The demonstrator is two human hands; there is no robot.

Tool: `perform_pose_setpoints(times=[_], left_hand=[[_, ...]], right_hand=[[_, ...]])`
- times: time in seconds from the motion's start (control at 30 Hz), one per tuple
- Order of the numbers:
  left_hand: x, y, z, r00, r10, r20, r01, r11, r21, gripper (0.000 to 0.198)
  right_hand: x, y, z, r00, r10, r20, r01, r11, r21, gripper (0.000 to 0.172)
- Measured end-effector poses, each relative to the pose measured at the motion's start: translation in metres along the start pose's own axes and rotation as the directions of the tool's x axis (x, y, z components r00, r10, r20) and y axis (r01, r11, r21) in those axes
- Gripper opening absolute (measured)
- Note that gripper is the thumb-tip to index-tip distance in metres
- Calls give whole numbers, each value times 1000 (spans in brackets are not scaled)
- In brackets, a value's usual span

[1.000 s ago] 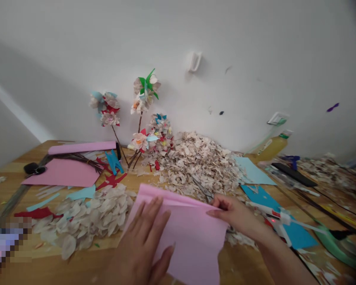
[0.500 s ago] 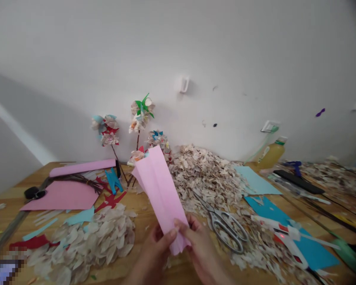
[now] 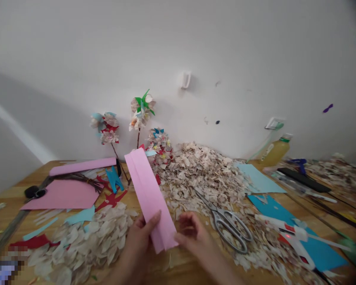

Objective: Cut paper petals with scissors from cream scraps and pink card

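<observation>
A folded strip of pink paper point(image 3: 150, 194) tilts up and to the left in front of me, with crease lines along its length. My left hand point(image 3: 142, 233) grips its lower left side, thumb on top and fingers hidden behind. Beside the lower right edge is my right hand point(image 3: 195, 237), fingers curled and apart, with the thumb tip close to the paper; whether it touches cannot be made out. A pair of scissors point(image 3: 230, 227) lies on the table to the right of that hand. Left of my hands spreads a pile of pale petal-like pieces point(image 3: 106, 237).
Flowers on twigs point(image 3: 108, 126) stand near the wall. A large heap of dry flakes point(image 3: 201, 170) covers the table's back middle. At right are a glue gun point(image 3: 293, 237), blue paper point(image 3: 323, 249) and a yellow bottle point(image 3: 275, 150). Pink paper point(image 3: 68, 194) lies at left.
The pink paper has moved left and its overlapping layers now look lined up as one strip. My right hand has come off it and opened, while the left keeps its grip.
</observation>
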State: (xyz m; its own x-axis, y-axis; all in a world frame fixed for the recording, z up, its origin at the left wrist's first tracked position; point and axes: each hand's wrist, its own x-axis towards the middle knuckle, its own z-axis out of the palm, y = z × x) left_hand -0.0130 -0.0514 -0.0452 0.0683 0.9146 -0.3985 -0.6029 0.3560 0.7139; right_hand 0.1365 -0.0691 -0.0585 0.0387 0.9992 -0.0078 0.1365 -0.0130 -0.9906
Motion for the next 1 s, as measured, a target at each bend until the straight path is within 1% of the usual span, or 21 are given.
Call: perform_pose_setpoints(times=[0.03,0.07,0.1,0.13,0.17,0.2,0.27,0.3,0.37,0.43,0.53,0.6,0.67,0.73,0.8,0.87,0.9,0.93,0.97,1.0], left_hand=[[1,6,1,999,-4,-37,4,1000,6,18],[2,12,1,998,-3,-66,4,1000,10,18],[3,18,2,997,0,-81,1,1000,12,16],[4,23,2,996,1,-88,0,1000,14,15],[6,28,1,996,11,-89,-9,1000,13,14],[7,31,0,996,24,-86,-23,1000,11,15],[10,34,-2,995,52,-80,-52,999,8,16],[10,34,-3,995,61,-84,-61,998,7,16],[10,34,-4,994,57,-90,-56,998,11,16],[8,32,-3,995,31,-95,-30,999,12,16],[4,28,-2,998,-19,-61,19,1000,-5,19],[1,21,0,998,-34,-44,33,999,-27,21],[-3,11,1,998,-46,-51,44,998,-44,21],[-8,2,2,997,-60,-48,58,998,-39,21],[-13,-2,4,998,-60,-11,59,998,-21,22],[-16,0,5,1000,-24,9,24,999,-28,23],[-16,3,6,1000,3,6,-3,999,-41,25],[-15,8,6,1000,31,-5,-31,998,-56,26],[-14,13,6,998,55,-21,-56,996,-67,27],[-13,18,7,997,71,-34,-73,994,-75,28]], right_hand=[[2,-3,-17,999,-36,24,39,989,-142,32],[4,-5,-37,997,-56,54,70,948,-312,28],[6,-6,-57,996,-45,77,79,845,-529,21],[7,-6,-76,997,-17,73,66,656,-752,11],[8,-5,-93,1000,0,26,21,563,-826,8],[8,-2,-108,1000,8,-18,-20,503,-864,9],[7,4,-128,996,28,-81,-86,406,-910,19],[7,8,-134,995,38,-93,-100,375,-922,22],[8,16,-136,994,53,-99,-111,325,-939,24],[11,23,-132,992,59,-108,-120,284,-951,24],[16,27,-122,989,57,-136,-146,225,-963,23],[18,26,-117,988,42,-150,-156,186,-970,24],[17,22,-114,986,3,-167,-165,149,-975,25],[14,15,-114,981,-46,-188,-181,123,-976,24],[10,9,-119,974,-77,-213,-203,118,-972,23],[6,4,-126,965,-74,-250,-240,125,-963,23],[4,3,-128,958,-63,-281,-269,152,-951,22],[3,2,-131,948,-51,-313,-296,212,-931,21],[2,2,-131,941,-42,-336,-306,319,-897,18],[2,3,-130,938,-24,-345,-292,479,-828,16]])
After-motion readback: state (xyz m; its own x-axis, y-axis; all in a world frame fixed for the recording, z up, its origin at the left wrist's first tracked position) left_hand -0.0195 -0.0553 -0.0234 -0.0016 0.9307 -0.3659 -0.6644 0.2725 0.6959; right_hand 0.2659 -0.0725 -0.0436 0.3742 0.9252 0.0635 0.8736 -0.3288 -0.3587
